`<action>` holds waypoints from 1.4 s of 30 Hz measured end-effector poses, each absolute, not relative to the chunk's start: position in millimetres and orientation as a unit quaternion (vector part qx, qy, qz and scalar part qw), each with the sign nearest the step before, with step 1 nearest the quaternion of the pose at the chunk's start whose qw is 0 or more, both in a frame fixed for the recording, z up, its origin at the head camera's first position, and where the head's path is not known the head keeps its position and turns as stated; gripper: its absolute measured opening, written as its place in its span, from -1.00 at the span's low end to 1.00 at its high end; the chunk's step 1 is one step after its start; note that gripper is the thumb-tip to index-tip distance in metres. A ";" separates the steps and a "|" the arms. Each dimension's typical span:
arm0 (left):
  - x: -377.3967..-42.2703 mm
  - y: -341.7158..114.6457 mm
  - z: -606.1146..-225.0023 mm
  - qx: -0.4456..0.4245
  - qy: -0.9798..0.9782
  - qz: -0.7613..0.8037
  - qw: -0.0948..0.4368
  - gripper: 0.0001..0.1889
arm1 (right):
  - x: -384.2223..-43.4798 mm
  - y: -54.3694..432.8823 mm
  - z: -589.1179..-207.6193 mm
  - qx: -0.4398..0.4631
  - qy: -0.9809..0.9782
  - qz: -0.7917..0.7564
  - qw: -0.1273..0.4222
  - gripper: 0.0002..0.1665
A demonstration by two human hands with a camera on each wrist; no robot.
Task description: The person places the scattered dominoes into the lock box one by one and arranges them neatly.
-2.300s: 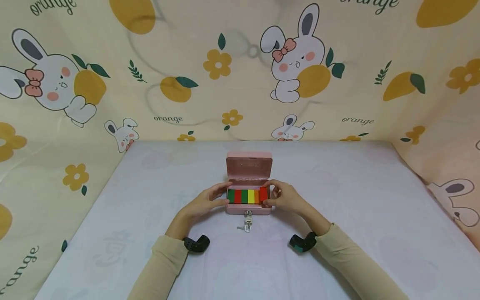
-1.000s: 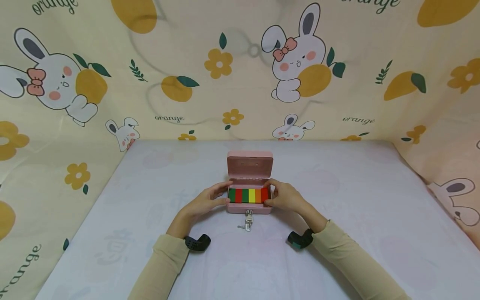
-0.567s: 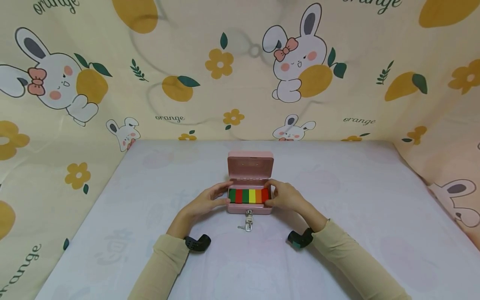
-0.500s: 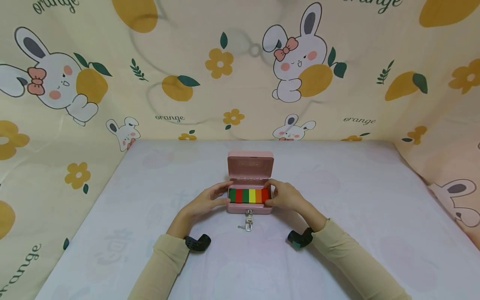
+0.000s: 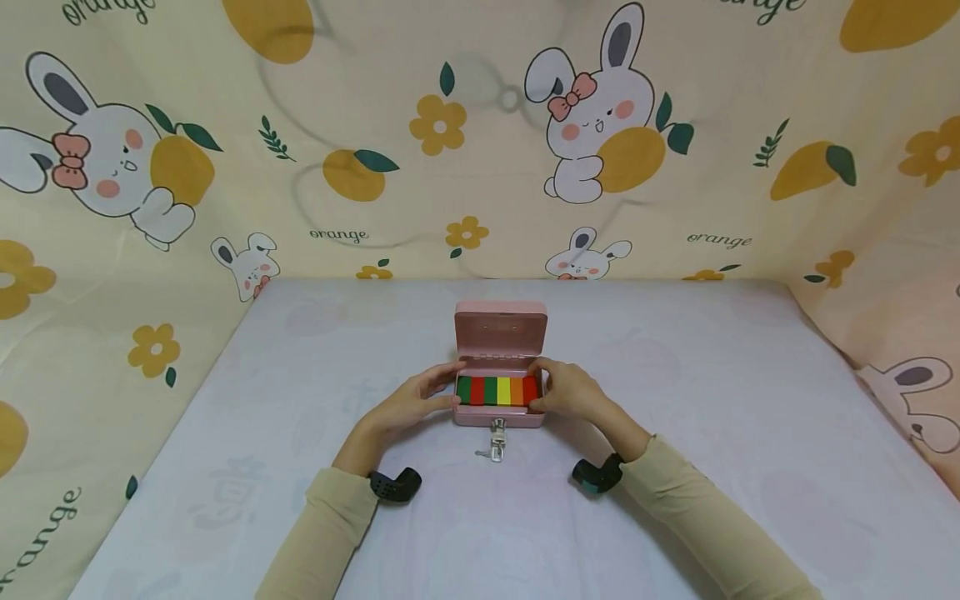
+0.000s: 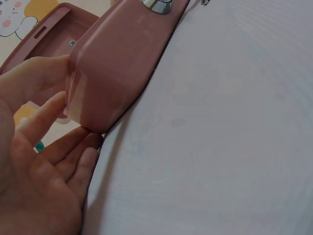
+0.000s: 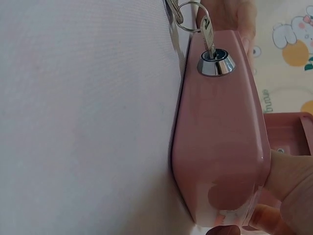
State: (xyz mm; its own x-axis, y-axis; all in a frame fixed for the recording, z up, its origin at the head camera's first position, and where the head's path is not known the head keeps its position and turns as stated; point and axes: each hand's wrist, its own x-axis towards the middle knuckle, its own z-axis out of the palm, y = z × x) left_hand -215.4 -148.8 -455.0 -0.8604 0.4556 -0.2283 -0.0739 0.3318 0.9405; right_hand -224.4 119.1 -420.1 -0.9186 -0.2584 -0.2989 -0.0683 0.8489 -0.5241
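A pink cash box (image 5: 472, 417) with its lid (image 5: 500, 332) raised stands mid-table in the head view. Inside lies a row of several coloured blocks (image 5: 491, 392), green, red, yellow and orange. At the row's right end is a red block (image 5: 529, 389), which my right hand (image 5: 576, 392) pinches between thumb and forefinger. My left hand (image 5: 405, 404) grips the box's left end, thumb at the front corner and fingers behind. In the left wrist view the left fingers (image 6: 41, 117) touch the box's end wall. The right wrist view shows the right thumb (image 7: 288, 169) over the rim.
A key (image 7: 209, 36) on a ring sits in the round lock (image 7: 217, 63) on the box's front. More keys (image 5: 495, 454) hang onto the white tabletop (image 5: 480, 533). A rabbit-and-orange patterned cloth (image 5: 480, 183) rises behind and at both sides.
The red block at the right end, earlier raised and tilted, has come down level with the row. The right wrist has shifted slightly left. My left hand keeps its place.
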 end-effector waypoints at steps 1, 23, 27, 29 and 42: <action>-215.3 -148.6 -454.9 0.119 0.781 0.566 0.235 -0.38 | -224.3 118.9 -420.2 -0.087 0.944 -0.261 0.182 -0.44; -213.2 -148.5 -454.5 0.122 0.778 0.570 0.235 -0.36 | -224.8 114.2 -420.6 -0.082 0.948 -0.247 0.183 -0.46; -212.7 -148.6 -453.7 0.123 0.777 0.570 0.236 -0.36 | -224.6 113.8 -420.7 -0.084 0.947 -0.249 0.183 -0.46; -212.8 -148.3 -453.6 0.121 0.776 0.572 0.236 -0.37 | -224.8 114.0 -420.9 -0.085 0.948 -0.247 0.183 -0.45; -213.0 -146.4 -451.9 0.119 0.777 0.570 0.238 -0.37 | -225.9 114.8 -422.9 -0.079 0.944 -0.260 0.186 -0.44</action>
State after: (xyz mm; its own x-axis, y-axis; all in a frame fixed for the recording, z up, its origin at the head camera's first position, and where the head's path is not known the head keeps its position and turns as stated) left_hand -213.0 -146.4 -451.9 -0.8580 0.4571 -0.2342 -0.0867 0.3207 0.9432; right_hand -225.9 114.8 -422.9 -0.9183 -0.2450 -0.3110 -0.0516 0.8529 -0.5195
